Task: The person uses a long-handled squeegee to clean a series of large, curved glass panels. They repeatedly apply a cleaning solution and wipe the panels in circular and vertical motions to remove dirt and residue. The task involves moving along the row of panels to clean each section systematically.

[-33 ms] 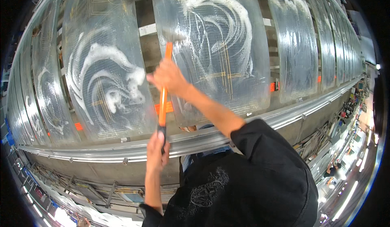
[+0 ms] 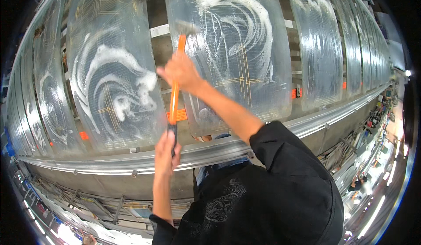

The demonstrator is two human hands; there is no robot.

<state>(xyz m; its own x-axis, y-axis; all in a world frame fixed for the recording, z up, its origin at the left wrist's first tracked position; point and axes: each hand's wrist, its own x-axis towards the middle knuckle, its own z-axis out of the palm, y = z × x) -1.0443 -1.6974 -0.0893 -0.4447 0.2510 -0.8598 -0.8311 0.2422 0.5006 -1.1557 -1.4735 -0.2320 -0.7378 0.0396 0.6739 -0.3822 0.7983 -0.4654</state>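
Note:
Both my hands grip an orange pole [image 2: 174,104] with a black grip at its near end. My left hand [image 2: 165,153] is wrapped round the black grip, low over the metal rail. Farther up, my right hand [image 2: 180,72] closes on the orange shaft, thumb pointing left. A pale, blurred head [image 2: 186,27] at the pole's far end lies on the left part of a wet glass-like panel [image 2: 263,96]; its kind cannot be made out. White foam [image 2: 258,15] curves in arcs across this panel. A second panel [image 2: 87,126] on the left carries foam swirls too.
More long clear panels [image 2: 320,69] stand in a row to both sides, with gaps between them. Orange blocks [image 2: 177,114] show in the gaps. A metal rail [image 2: 219,150] runs along the near edge. Long strips of material [image 2: 346,144] lie beyond it at the right.
My hands and the pole have shifted slightly away from me and a little left. The pole's head has slid farther up the panel. My grip is unchanged.

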